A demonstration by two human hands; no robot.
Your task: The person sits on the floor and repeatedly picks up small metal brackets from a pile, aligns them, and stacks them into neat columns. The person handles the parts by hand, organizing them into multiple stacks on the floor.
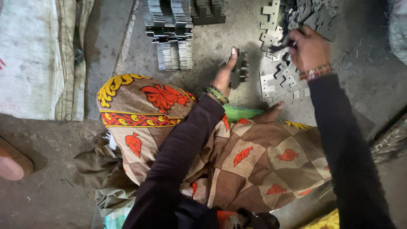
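- Two bare hands at work over a concrete floor, seen from above, the person seated with a patterned cloth over the lap
- left hand: thumb up, fingers closed round a small bunch of flat metal stampings, held on edge just above the floor
- right hand: fingers curled into the loose heap of stampings, pinching one or two dark pieces at the heap's upper part
- neat stacked rows of stampings: on the floor well to the left of the heap
- woven sack and metal strip: far left
- Step judged: gathering loose pieces into the held bunch; the next move calls for bringing the picked pieces across, aligned flat to the bunch
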